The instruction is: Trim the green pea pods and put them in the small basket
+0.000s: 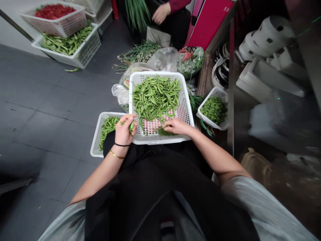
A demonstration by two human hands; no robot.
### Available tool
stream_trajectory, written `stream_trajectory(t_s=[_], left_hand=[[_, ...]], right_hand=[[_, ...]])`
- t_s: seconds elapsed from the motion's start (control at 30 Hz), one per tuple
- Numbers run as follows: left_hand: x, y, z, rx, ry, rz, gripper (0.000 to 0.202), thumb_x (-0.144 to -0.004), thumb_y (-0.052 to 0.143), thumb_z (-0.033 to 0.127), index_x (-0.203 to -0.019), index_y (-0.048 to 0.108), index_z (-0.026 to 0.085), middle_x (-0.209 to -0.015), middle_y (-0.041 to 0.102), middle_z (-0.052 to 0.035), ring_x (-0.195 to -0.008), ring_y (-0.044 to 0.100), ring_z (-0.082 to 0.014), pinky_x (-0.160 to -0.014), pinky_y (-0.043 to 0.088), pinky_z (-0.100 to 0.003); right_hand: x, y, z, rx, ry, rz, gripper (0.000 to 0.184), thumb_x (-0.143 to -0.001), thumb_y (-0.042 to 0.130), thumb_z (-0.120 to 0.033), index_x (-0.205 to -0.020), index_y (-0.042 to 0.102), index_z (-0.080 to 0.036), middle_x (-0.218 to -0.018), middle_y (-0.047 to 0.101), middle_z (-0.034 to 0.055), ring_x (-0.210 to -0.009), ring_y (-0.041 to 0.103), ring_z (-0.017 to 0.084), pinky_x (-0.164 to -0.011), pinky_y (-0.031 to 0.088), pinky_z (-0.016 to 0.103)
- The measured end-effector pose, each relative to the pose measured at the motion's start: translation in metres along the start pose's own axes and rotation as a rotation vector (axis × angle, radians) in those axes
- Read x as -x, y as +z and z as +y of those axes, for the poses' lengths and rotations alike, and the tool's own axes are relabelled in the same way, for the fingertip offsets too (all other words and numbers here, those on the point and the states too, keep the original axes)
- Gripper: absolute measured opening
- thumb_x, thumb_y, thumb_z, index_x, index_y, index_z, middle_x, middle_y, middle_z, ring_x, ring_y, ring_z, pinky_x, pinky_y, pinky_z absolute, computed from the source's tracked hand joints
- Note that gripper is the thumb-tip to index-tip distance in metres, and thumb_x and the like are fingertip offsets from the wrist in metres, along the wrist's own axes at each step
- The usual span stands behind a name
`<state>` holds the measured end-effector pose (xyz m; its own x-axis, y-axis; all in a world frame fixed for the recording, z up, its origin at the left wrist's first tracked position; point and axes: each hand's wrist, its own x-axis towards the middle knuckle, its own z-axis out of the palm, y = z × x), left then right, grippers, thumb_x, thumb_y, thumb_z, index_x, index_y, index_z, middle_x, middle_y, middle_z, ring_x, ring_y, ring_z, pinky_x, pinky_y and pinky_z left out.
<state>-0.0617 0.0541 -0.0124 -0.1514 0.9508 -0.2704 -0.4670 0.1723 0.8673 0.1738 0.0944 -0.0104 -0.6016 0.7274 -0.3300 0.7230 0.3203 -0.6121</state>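
A white perforated basket (185, 103) rests on my lap, with a heap of green pea pods (155, 97) toward its far side. My left hand (124, 130) is closed on several pea pods at the basket's near-left corner. Inside the near-right part, my right hand (177, 126) has its fingers pinched together; what they hold, if anything, is too small to make out. Just beneath those fingers lies a small pile of green trimmings (164, 131). By my left knee, partly hidden by my leg and hand, stands a smaller white basket (96, 135) with more pods.
Stacked white baskets (82, 55) hold red and green vegetables at upper left. Plastic bags (163, 60) and spring onions (140, 53) lie beyond my basket. Another person's hand (162, 13) is near long green stalks. Right: a basket of greens (213, 110) and a metal shelf edge (231, 100).
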Motion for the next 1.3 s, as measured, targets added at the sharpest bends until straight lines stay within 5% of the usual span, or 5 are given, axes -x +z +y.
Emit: stream_trajectory(t_s=[0.37,0.57,0.77,1.0,1.3], left_hand=[[0.007,-0.024,0.012,-0.013,-0.277,-0.304,0.050,-0.060,0.068,0.011,-0.110,0.064,0.011,-0.074,0.065,-0.0047,-0.052,0.058,-0.0113,-0.036,0.037,-0.018],[0.007,-0.026,0.001,-0.265,-0.242,-0.162,0.058,-0.065,0.076,0.027,-0.118,0.059,0.013,-0.043,0.042,0.0102,-0.032,0.033,-0.0048,-0.032,0.023,-0.017],[0.008,0.005,-0.016,-0.574,-0.040,-0.231,0.024,-0.061,0.079,0.030,-0.076,0.069,0.014,-0.043,0.050,0.0044,-0.035,0.039,-0.0061,-0.036,0.027,-0.018],[0.014,0.029,-0.013,-0.429,-0.227,-0.373,0.025,-0.064,0.078,0.035,-0.070,0.065,0.014,-0.040,0.049,0.0041,-0.030,0.033,-0.0044,-0.031,0.021,-0.017],[0.014,0.046,-0.015,0.038,-0.582,-0.378,0.021,-0.058,0.076,0.023,-0.062,0.059,0.011,-0.048,0.056,0.0006,-0.032,0.041,-0.0047,-0.029,0.025,-0.015]], right_hand=[[-0.130,0.079,-0.050,0.252,0.185,-0.186,0.023,-0.084,0.055,-0.030,-0.093,0.068,-0.013,-0.103,0.069,0.0142,-0.086,0.065,0.020,-0.066,0.042,0.023],[-0.087,0.044,-0.026,0.219,0.176,-0.118,0.019,-0.080,0.053,-0.026,-0.085,0.066,-0.013,-0.083,0.068,0.0086,-0.071,0.060,0.015,-0.058,0.035,0.022],[-0.012,0.023,-0.039,-0.027,-0.081,-0.091,0.009,-0.074,0.056,-0.021,-0.066,0.057,-0.016,-0.061,0.053,-0.0035,-0.057,0.045,0.009,-0.053,0.028,0.020],[0.022,0.005,-0.033,-0.355,-0.128,0.265,0.019,-0.085,0.052,-0.034,-0.083,0.058,-0.016,-0.062,0.056,-0.0033,-0.059,0.050,0.009,-0.060,0.036,0.020],[0.025,0.012,-0.042,0.235,-0.262,0.559,0.030,-0.093,0.037,-0.030,-0.074,0.056,-0.016,-0.074,0.058,0.0071,-0.068,0.049,0.015,-0.064,0.035,0.026]])
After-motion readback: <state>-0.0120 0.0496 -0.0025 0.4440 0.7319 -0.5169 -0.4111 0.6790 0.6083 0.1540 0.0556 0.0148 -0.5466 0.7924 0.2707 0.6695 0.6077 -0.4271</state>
